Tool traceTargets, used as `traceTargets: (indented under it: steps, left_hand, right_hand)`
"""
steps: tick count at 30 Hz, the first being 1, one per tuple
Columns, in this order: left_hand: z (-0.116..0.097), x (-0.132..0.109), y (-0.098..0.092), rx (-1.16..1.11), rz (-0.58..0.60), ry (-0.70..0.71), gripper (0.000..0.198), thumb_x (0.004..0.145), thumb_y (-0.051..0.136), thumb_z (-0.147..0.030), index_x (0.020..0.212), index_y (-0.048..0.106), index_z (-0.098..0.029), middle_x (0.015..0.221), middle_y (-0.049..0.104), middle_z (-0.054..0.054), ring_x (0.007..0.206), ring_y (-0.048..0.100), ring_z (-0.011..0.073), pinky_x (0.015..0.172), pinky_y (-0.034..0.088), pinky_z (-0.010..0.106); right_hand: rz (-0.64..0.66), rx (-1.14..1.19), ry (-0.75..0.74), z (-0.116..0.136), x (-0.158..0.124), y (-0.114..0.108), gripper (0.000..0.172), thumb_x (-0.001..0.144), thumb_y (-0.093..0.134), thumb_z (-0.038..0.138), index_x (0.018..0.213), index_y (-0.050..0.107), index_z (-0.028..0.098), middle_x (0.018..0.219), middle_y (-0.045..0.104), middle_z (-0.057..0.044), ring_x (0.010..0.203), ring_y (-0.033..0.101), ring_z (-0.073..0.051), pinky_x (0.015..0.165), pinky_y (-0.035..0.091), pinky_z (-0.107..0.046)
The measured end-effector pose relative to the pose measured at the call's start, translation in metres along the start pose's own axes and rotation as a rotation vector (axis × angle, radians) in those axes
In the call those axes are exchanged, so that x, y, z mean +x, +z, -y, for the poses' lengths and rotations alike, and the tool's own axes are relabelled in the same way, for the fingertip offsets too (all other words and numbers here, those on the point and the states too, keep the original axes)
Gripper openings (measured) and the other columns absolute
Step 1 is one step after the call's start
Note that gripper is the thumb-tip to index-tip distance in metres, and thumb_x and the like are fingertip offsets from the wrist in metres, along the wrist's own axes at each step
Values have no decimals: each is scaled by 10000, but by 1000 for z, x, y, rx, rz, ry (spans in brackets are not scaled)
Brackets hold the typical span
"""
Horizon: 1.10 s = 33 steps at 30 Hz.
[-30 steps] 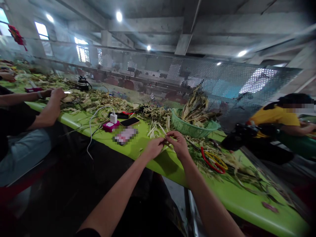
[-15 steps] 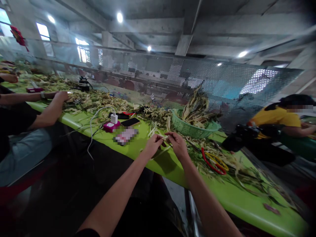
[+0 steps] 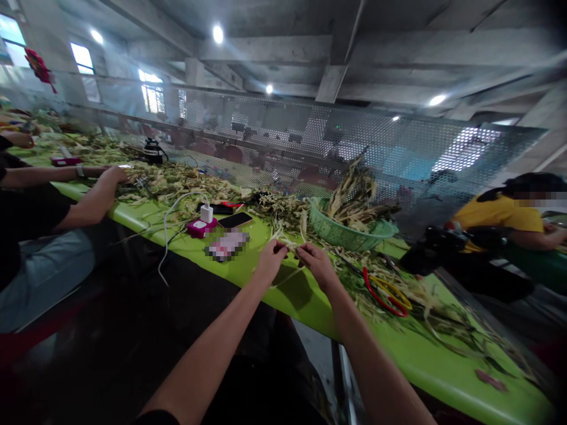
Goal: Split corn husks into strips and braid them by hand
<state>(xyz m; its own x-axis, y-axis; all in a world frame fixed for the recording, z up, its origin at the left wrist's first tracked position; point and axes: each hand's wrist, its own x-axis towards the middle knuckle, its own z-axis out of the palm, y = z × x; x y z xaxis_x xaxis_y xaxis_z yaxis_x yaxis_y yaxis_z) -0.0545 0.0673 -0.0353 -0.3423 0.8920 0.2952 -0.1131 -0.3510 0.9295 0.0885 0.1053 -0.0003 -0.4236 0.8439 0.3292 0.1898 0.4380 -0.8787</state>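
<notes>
Left hand (image 3: 269, 262): forearm reached forward and inward; grip was pinched nearly closed, thumb against fingers, on a pale plant strip (image 3: 290, 247). Right hand (image 3: 318, 267): forearm slanted inward from the right; grip was likewise pinched on the strip, palm unseen. Strip: spanned the gap between both hands, above the green desk (image 3: 241, 273), near the mesh basket (image 3: 349, 237).

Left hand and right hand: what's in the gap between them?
Pale plant strips, between the left hand and right hand, with the green table below; seen in the head view.
</notes>
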Motion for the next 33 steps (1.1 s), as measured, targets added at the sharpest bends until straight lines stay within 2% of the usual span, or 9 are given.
traceTargets:
  steps: [5, 9, 13, 16, 20, 24, 27, 30, 33]
  left_hand:
    - [-2, -1, 0, 26, -52, -14, 85, 774, 623, -247, 757, 590, -170, 713, 584, -3, 683, 545, 125, 669, 435, 252]
    - [-3, -1, -1, 118, -58, 11, 42, 782, 613, -202, 760, 600, -170, 697, 581, -4, 677, 533, 128, 670, 406, 255]
    - [-1, 1, -1, 198, -31, 114, 12, 762, 638, -173, 752, 635, -168, 756, 584, 15, 723, 531, 138, 710, 407, 262]
    - [1, 2, -1, 246, -19, 174, 38, 718, 669, -136, 717, 670, -173, 783, 585, 24, 777, 541, 152, 755, 412, 268]
    - [1, 0, 0, 288, 24, 153, 83, 738, 661, -188, 797, 720, -189, 786, 608, 26, 776, 549, 162, 764, 420, 281]
    - [-3, -3, 0, 316, 75, 139, 269, 760, 555, -104, 922, 741, -209, 817, 628, 24, 766, 550, 156, 786, 427, 290]
    - [-5, -3, 1, 316, 115, 136, 385, 738, 500, -48, 979, 742, -223, 819, 631, 21, 783, 549, 160, 810, 427, 298]
    - [-4, 0, 3, 218, 103, 114, 357, 710, 516, -39, 916, 750, -212, 853, 643, 29, 874, 558, 173, 875, 415, 300]
    - [-3, 2, 3, 31, 114, 32, 224, 776, 521, -138, 815, 737, -182, 836, 639, 39, 843, 560, 171, 834, 431, 293]
  right_hand:
    - [-217, -226, -112, -7, 4, -4, 305, 797, 571, 500, 716, 588, 206, 658, 596, -11, 634, 534, -181, 604, 424, -301]
    - [-192, -396, -156, 0, -1, -4, 286, 849, 528, 475, 801, 628, 211, 757, 654, -37, 711, 569, -208, 668, 418, -323]
    - [-48, -188, -128, 3, -3, 3, 312, 860, 540, 479, 1010, 627, 221, 912, 688, -49, 834, 621, -222, 745, 460, -342]
    - [48, -17, -101, 0, -2, 8, 387, 825, 591, 483, 1100, 594, 210, 870, 671, -38, 771, 612, -195, 698, 476, -324]
    - [-13, -67, -115, -3, 1, 9, 365, 781, 619, 495, 990, 619, 196, 753, 606, -11, 665, 527, -167, 609, 432, -290]
    - [-144, -65, -153, -5, 5, 3, 281, 763, 625, 468, 863, 602, 207, 786, 614, -28, 747, 551, -195, 706, 451, -331]
    - [-218, -21, -154, -7, 6, 0, 249, 759, 635, 440, 842, 593, 210, 775, 607, -22, 748, 555, -194, 727, 460, -340]
    - [-186, 1, -153, -4, 4, 0, 229, 770, 640, 413, 860, 602, 206, 779, 609, -20, 735, 556, -184, 712, 463, -330]
    - [-113, -23, -165, 0, 1, 2, 206, 776, 646, 394, 863, 608, 211, 780, 619, -21, 734, 563, -186, 703, 463, -325]
